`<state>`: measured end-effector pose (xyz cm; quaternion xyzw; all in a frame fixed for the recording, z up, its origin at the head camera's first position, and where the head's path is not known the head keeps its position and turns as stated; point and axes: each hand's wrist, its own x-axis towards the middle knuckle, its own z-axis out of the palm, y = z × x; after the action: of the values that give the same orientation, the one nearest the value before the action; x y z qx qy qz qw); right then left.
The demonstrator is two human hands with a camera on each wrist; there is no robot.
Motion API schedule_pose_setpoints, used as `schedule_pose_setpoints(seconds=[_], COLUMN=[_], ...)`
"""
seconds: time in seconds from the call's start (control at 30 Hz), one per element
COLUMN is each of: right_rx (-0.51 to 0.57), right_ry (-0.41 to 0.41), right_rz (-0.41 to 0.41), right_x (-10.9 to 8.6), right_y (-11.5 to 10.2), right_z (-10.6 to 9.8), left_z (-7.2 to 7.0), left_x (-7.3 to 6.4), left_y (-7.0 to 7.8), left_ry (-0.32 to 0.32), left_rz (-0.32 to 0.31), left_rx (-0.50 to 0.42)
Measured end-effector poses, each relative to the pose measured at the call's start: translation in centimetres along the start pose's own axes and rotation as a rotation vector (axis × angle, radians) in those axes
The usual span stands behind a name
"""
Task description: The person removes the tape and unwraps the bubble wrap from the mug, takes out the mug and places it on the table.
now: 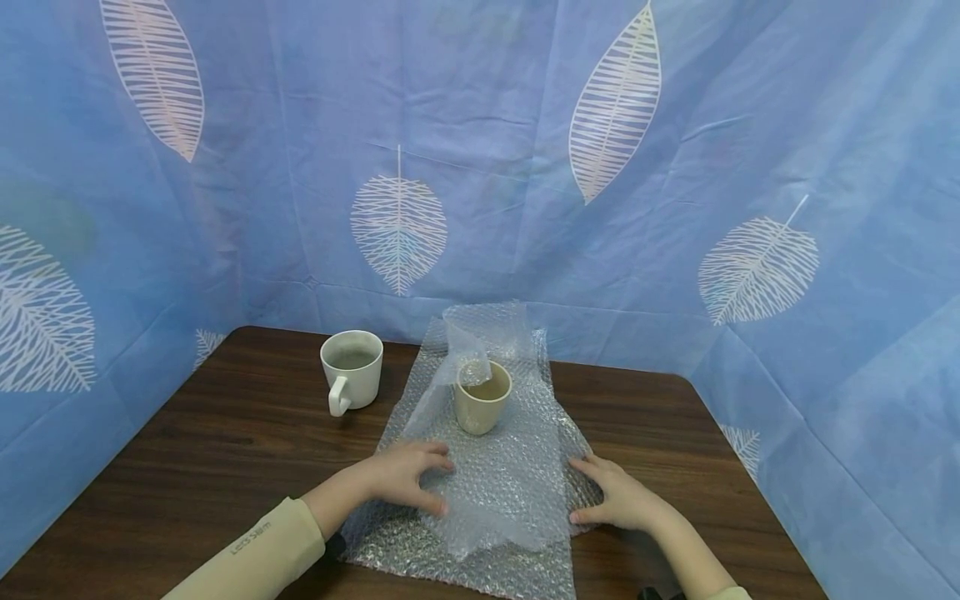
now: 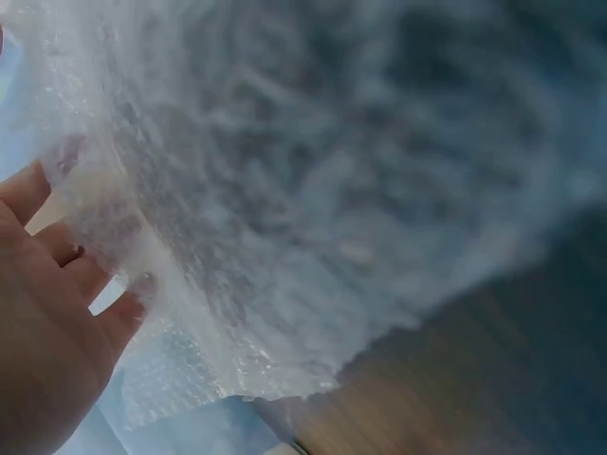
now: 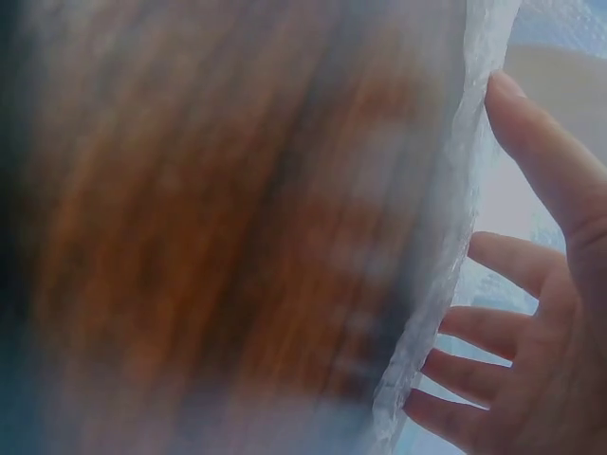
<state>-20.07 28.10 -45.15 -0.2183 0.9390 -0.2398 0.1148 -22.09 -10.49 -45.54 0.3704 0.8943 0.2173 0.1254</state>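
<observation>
A cream cup (image 1: pixel 482 412) stands upright on a sheet of bubble wrap (image 1: pixel 517 467). One loose flap of the wrap covers the back left of its rim; no handle shows on it. On the near left part of the sheet is my left hand (image 1: pixel 411 477), fingers spread. The left wrist view has the wrap large and blurred, with the left fingertips (image 2: pixel 128 308) against it. At the sheet's right edge my right hand (image 1: pixel 617 497) has its fingers apart, and in the right wrist view those fingertips (image 3: pixel 503 87) touch the edge of the wrap (image 3: pixel 465 180).
A white mug (image 1: pixel 352 371) stands to the left of the wrap, its handle toward me. Everything lies on a dark brown wooden table (image 1: pixel 225 442) with rounded far corners. Behind and beside it hangs a blue cloth (image 1: pixel 487 242) with white leaf prints.
</observation>
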Motion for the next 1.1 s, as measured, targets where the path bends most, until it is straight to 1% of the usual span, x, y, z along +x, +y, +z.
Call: schedule_pose_setpoints(seconds=[0.23, 0.4, 0.6, 0.7, 0.9, 1.1], right_rx=[-0.050, -0.038, -0.003, 0.004, 0.004, 0.008], right_ry=[-0.027, -0.042, -0.059, -0.068, -0.079, -0.083], right_rz=[0.021, 0.013, -0.021, -0.016, 0.010, -0.002], right_x=[0.0, 0.0, 0.0, 0.1, 0.2, 0.3], right_y=[-0.2, -0.4, -0.5, -0.6, -0.6, -0.6], right_z=[0.3, 0.4, 0.5, 0.5, 0.4, 0.4], left_z=[0.4, 0.6, 0.9, 1.0, 1.0, 0.8], left_x=[-0.3, -0.4, -0.4, -0.3, -0.3, -0.3], left_y=[0.8, 1.2, 1.4, 1.5, 1.7, 1.8], left_ry=[-0.011, -0.022, -0.056, -0.065, -0.060, -0.067], left_rz=[-0.021, -0.023, -0.054, -0.062, -0.060, -0.056], left_rx=[0.114, 0.136, 0.185, 0.191, 0.192, 0.226])
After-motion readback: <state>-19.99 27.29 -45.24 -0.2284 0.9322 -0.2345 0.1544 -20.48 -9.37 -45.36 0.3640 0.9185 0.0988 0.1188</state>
